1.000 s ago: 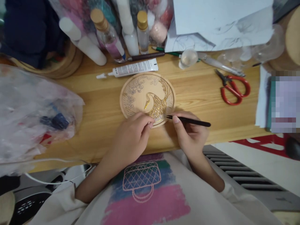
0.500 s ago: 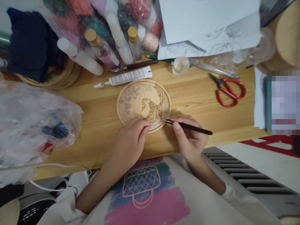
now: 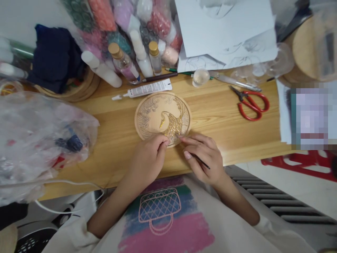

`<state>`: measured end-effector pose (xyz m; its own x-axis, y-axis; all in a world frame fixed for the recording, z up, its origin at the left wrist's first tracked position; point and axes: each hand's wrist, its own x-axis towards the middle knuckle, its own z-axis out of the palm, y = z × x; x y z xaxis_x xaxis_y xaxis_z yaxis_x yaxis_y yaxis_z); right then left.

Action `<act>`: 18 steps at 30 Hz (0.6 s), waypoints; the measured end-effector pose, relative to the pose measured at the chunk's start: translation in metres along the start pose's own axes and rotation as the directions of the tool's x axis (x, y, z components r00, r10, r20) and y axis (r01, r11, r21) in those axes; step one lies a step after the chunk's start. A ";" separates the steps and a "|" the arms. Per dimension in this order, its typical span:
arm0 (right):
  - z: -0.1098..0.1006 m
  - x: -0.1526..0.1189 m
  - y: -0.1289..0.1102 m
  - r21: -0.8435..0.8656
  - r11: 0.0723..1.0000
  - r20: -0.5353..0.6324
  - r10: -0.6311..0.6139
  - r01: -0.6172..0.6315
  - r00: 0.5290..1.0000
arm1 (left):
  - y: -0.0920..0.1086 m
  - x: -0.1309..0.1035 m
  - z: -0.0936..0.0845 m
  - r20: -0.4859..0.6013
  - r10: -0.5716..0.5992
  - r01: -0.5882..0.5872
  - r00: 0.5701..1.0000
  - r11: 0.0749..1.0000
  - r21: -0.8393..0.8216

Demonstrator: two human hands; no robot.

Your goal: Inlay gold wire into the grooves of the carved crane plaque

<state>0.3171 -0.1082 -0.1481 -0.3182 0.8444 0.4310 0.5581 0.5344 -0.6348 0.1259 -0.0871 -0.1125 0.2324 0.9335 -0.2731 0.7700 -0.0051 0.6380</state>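
Soft, moderate indoor light covers the table (image 3: pixel 116 119). The papers (image 3: pixel 223 31) are the brightest patch, and a pale sheen lies on the table just right of the right hand (image 3: pixel 205 154). Between that and the left hand (image 3: pixel 150 154), the wood looks darker, softly shaded. The plate (image 3: pixel 154 112) is fairly clear, its finest lines blurred, its gold glinting. The cloth (image 3: pixel 56 58) sinks into near-black. Wide-angle distortion tilts the bottle (image 3: pixel 125 66) and stretches the edges, where the bag (image 3: pixel 39 137) smears. Coarse pixels mask a patch (image 3: pixel 310 117) at right.
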 end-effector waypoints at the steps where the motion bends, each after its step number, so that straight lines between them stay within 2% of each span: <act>1: 0.001 -0.001 0.001 -0.005 1.000 0.007 0.002 -0.001 1.000 | 0.001 0.000 0.000 0.008 -0.006 0.006 1.000 1.000 0.004; 9: 0.003 -0.001 0.003 -0.033 0.999 0.026 -0.017 0.018 1.000 | 0.007 0.004 -0.002 0.059 -0.069 0.064 0.996 0.995 0.081; 14: 0.003 -0.002 0.002 -0.053 0.999 0.057 0.013 -0.010 0.998 | 0.009 0.005 -0.002 0.072 -0.108 0.099 0.992 0.988 0.118; 18: 0.004 -0.002 0.002 -0.059 0.998 0.062 0.016 -0.012 0.998 | 0.009 0.002 0.000 0.055 -0.071 0.065 0.996 0.991 0.113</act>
<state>0.3158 -0.1089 -0.1522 -0.3561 0.8536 0.3802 0.6064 0.5207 -0.6010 0.1332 -0.0852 -0.1079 0.2093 0.9102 -0.3573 0.8456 0.0150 0.5336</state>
